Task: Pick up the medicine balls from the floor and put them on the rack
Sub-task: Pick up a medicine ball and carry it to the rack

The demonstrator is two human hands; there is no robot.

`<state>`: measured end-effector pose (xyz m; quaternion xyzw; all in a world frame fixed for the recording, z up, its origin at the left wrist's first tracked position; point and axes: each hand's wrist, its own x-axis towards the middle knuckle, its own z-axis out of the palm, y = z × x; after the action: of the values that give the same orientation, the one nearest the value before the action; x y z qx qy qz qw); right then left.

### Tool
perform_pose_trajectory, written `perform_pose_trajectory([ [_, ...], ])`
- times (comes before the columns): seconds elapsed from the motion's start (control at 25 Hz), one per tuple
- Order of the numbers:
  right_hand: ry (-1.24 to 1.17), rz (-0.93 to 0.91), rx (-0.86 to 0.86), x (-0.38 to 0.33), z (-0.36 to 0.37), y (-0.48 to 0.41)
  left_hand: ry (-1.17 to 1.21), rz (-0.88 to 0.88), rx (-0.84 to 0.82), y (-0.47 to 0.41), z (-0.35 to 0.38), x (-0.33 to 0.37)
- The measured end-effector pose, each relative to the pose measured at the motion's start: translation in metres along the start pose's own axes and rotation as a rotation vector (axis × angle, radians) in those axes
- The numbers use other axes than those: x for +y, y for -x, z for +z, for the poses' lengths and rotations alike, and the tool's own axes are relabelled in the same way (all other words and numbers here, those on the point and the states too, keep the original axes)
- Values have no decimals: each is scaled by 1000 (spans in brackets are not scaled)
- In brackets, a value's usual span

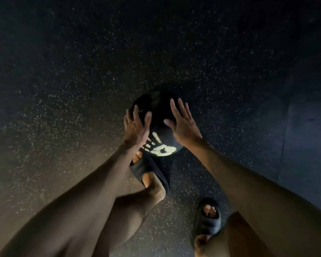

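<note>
Head view: black medicine ball (159, 114), pale print; hands (135, 127) (183, 125) spread against its sides.

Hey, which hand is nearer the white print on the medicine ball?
Left. The left hand sits at the left side of the medicine ball, its heel beside the white print; the right hand is at the upper right, farther away.

Bare arms (93, 182), bare legs (130, 210) — dark slides (152, 171)
</note>
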<state>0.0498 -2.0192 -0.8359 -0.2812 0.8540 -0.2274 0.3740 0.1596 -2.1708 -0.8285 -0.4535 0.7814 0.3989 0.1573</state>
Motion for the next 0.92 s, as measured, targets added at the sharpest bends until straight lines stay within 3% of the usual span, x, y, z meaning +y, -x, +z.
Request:
perform_pose_trajectory([
  [0.12,-94,203,28,-45,-26,-71,-74,169,-75,-10,-21,3],
  [0.2,-91,269,80,-61,-35,-91,-94,172,-109,-37,-36,11],
  [0.36,101,95,165,-75,-32,-59,-47,12,-128,-115,-71,61],
  [0.48,122,99,145,-76,-31,-59,-60,13,-85,-155,-81,83],
  [0.68,111,118,79,-74,-87,-145,-30,212,-7,-169,-91,86],
  [0.8,65,218,-45,-71,-135,-210,-72,295,23,-165,-90,92],
  [0.92,-30,353,-38,-73,-174,-281,-128,331,3,-196,-94,123],
])
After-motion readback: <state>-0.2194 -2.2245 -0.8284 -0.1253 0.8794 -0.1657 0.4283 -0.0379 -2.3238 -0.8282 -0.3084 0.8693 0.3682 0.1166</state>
